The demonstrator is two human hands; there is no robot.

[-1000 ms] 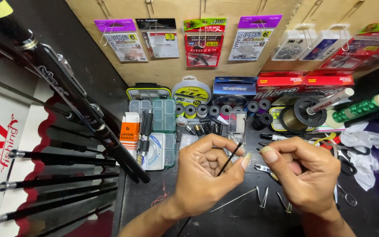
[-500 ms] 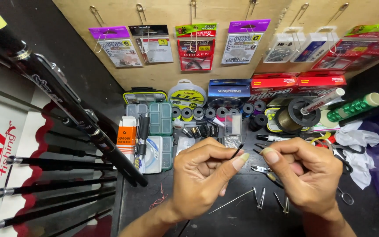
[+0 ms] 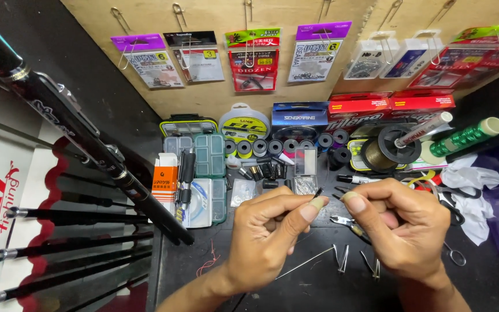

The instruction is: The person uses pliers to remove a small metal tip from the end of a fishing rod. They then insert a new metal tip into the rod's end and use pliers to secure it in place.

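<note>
A: Left hand (image 3: 267, 237)?
B: Thumb and forefinger pinched on a thin dark rod piece (image 3: 317, 192). Only the tip shows above the fingertips; the rest is hidden inside the grip.

A: Right hand (image 3: 402, 228)?
B: Fingers curled in, thumb tip pointed at the left hand's. Cannot tell if it pinches anything; maybe a fine line, too thin to see.

A: Where does the piece sit relative to the right hand?
B: Just to the left of the right thumb tip, near but not touching. The left hand has it, so the left is nearer. Long axis is tilted, rising up and away to the right, tip toward the board.

A: Under the hands?
B: Small pliers (image 3: 345, 222) on the dark mat (image 3: 249, 289), below the gap between the hands. Bent wire pieces (image 3: 342, 260) lie beside a long straight wire (image 3: 304, 264).

A: Farther out?
B: Clear compartment boxes (image 3: 206, 155), a row of small spools (image 3: 267, 147), a big line spool (image 3: 391, 149), a green thread spool (image 3: 466, 136). Scissors (image 3: 449, 199) at right. Black rod sections (image 3: 76, 216) lie at left. Packets of hooks (image 3: 254, 60) hang on the wooden board (image 3: 215, 95).
</note>
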